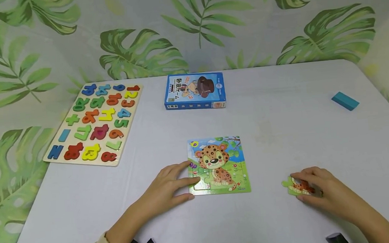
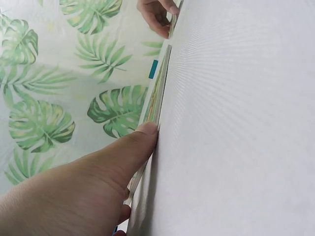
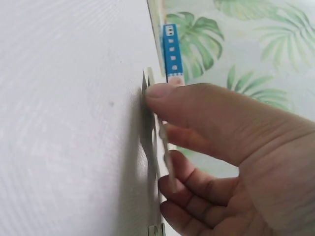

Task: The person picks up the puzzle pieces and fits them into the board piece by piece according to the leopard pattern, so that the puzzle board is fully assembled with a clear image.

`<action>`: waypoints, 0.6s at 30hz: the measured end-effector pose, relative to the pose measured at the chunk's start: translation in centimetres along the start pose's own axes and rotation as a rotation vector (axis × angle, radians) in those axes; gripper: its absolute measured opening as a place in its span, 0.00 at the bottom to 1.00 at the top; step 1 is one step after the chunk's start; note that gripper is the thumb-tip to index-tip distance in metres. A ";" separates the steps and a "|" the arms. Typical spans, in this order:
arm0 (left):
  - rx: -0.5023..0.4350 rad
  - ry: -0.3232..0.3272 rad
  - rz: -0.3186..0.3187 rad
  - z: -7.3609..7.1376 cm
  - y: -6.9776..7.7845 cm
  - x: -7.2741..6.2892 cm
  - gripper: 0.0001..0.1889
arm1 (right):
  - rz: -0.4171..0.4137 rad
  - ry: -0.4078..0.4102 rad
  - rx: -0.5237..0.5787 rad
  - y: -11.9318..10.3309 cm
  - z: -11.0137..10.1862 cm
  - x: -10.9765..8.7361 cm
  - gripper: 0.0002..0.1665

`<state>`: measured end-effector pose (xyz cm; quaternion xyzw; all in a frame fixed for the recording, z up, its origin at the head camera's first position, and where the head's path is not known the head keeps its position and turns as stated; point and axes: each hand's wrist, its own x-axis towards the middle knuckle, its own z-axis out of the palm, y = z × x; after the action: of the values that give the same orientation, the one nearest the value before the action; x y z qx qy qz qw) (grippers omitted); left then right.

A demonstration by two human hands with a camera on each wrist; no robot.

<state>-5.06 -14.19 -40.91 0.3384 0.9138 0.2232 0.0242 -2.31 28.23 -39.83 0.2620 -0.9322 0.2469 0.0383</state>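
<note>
A square jigsaw puzzle [image 1: 236, 171] with a spotted leopard cub lies mid-table. Its lower left shows a bare green part of the tray with a printed outline. My left hand [image 1: 166, 187] rests at the puzzle's left side, fingers reaching over the edge and thumb at the lower left corner. In the left wrist view the thumb [image 2: 133, 147] touches the board's edge. Off to the right, my right hand [image 1: 324, 189] pinches a green and orange puzzle piece [image 1: 294, 187] between thumb and fingers. The right wrist view has this piece [image 3: 168, 167] tilted close over the table, its shadow beside it.
A wooden board [image 1: 116, 160] with colourful numbers and signs lies at the back left. At the back middle is a blue box [image 1: 194, 91] with a cartoon figure in a brown hat. A teal block [image 1: 345, 101] lies at the far right.
</note>
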 end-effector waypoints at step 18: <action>0.030 0.014 0.023 0.0 0.0 0.0 0.22 | -0.169 0.026 0.246 -6.5 1.0 7.1 0.33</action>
<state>-5.08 -14.14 -40.92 0.3477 0.9132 0.2123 0.0100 -5.08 19.62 -36.46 0.3389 -0.8690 0.3584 0.0388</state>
